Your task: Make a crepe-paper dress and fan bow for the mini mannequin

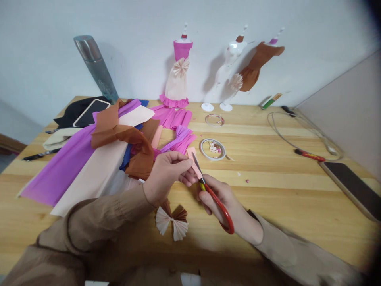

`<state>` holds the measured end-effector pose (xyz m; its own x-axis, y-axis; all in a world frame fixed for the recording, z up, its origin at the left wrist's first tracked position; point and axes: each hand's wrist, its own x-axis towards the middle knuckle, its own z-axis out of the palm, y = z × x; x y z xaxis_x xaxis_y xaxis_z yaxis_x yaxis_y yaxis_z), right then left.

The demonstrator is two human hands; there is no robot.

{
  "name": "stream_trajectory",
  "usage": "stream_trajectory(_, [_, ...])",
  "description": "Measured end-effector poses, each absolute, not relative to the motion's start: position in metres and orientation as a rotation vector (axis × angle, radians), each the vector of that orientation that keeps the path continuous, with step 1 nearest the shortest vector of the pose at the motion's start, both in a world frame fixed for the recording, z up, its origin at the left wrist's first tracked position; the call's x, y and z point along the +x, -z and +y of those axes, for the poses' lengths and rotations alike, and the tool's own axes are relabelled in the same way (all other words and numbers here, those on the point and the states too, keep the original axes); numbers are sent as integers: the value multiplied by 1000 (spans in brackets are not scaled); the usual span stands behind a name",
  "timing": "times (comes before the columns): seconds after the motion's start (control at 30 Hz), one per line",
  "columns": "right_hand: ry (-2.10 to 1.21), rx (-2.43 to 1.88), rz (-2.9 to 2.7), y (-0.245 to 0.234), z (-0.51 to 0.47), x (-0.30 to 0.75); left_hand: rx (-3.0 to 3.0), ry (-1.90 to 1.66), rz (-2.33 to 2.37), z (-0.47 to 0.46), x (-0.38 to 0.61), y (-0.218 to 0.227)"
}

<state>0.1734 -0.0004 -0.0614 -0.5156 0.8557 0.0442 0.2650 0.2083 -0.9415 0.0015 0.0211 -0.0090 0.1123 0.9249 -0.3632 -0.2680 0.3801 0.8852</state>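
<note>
Item: tape roll (pixel 213 159), white, lying flat on the wooden table (pixel 282 210), paper scraps inside its ring; we measure all places from it.

Item: left hand (pixel 166 172), on the near left side of the tape roll. The forearm slants in from lower left, brown sleeve reaching to the wrist, back of the hand turned up. Thumb and fingers close in a narrow pinch on a pink paper piece (pixel 195 168), which we find raised, tilted, just left of the tape roll.

Item: right hand (pixel 222 194), on the near side of the tape roll. The forearm slants in from lower right, the wrist stretched clear of its sleeve. The fingers curl around the red handles of the scissors (pixel 212 193), points aimed away from us and leftward. The blades lie along the pink paper piece; how far they part we cannot tell.

Item: pleated bow (pixel 172 226), cream and brown, nearer us than the tape roll and to its left.

Item: purple pleated paper (pixel 180 138), left of the tape roll.

Item: heap of coloured paper (pixel 113 135), farther left of it.

Item: thin ring (pixel 214 125), just beyond the tape roll.

Item: pink-and-cream dress form (pixel 178 79), beyond and left of the tape roll.

Item: brown dress form (pixel 256 65), beyond and right of it.

Item: phone (pixel 353 188), well right of the tape roll.
</note>
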Motion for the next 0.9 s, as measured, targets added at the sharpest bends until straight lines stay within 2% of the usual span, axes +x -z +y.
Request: stream_trajectory(0.9, [-1319,-1044,-1876,64,-3,172,748,-1010,1117,20,3,11])
